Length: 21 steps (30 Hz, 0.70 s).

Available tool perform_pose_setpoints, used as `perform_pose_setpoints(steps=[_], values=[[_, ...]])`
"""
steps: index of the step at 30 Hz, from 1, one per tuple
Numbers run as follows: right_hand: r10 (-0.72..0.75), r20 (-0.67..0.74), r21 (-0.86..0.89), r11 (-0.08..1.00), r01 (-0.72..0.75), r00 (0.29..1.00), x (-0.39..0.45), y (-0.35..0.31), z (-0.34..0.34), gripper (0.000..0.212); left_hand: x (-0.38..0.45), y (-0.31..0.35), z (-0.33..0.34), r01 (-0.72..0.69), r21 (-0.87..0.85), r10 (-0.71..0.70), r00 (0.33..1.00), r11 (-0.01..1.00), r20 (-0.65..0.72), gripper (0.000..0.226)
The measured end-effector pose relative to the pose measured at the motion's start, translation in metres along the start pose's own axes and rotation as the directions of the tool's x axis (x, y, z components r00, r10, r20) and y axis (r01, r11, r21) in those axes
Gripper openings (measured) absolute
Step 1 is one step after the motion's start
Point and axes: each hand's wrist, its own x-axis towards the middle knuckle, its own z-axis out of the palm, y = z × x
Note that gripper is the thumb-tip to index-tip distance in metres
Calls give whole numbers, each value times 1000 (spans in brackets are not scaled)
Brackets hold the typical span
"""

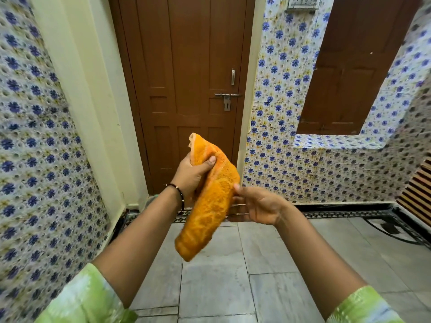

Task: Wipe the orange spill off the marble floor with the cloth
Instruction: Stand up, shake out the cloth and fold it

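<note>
An orange cloth (208, 199) hangs folded in the air in front of me, above the grey marble floor (291, 271). My left hand (191, 174) grips its upper part, thumb pressed across the fabric. My right hand (258, 206) is beside the cloth's right edge, with the thumb tip touching it and the fingers spread. No orange spill shows on the visible floor; a faint damp-looking patch (210, 273) lies below the cloth.
A shut brown door (186, 89) with a latch stands straight ahead. Blue-flowered tiled walls (279, 136) close in left and right, with a ledge (338, 143) and a brown shutter (356, 73) at right. A black metal frame (396, 227) sits on the floor at right.
</note>
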Motion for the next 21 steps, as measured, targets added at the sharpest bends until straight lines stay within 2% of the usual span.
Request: perform_pose_setpoints(steps=[2,4,6,8,11,13,15,17,19,21], values=[[-65,-38,26,997,66,997,0,-2,0,28,0,-1,-5,45,20,-45,999,999,16,33],[-166,-125,87,980,178,978,0,-15,0,16,-2,-2,-14,124,68,-129,988,990,83,24],[-203,-207,143,962,234,957,0,-24,-2,13,-5,-5,-24,187,183,-216,964,965,157,19],[-170,-183,150,969,198,968,2,-23,-3,15,-4,-8,-30,227,224,-265,951,948,160,31],[-95,-141,87,990,108,985,6,-12,0,30,2,-10,-34,210,143,-222,973,967,72,46],[-115,-240,76,988,137,964,10,-9,2,33,4,-14,-36,220,106,-223,975,970,12,34],[-133,-385,19,988,152,913,12,-12,3,37,1,-22,-38,251,98,-250,968,963,-23,32],[-163,-461,-42,986,163,872,12,-15,0,43,2,-30,-41,233,83,-229,972,969,-58,57],[-205,-349,-59,979,197,914,7,-18,-4,49,1,-31,-44,173,66,-170,984,983,-43,75],[-229,-193,-170,965,197,954,0,-19,-3,57,1,-29,-48,87,127,-91,995,988,30,67]])
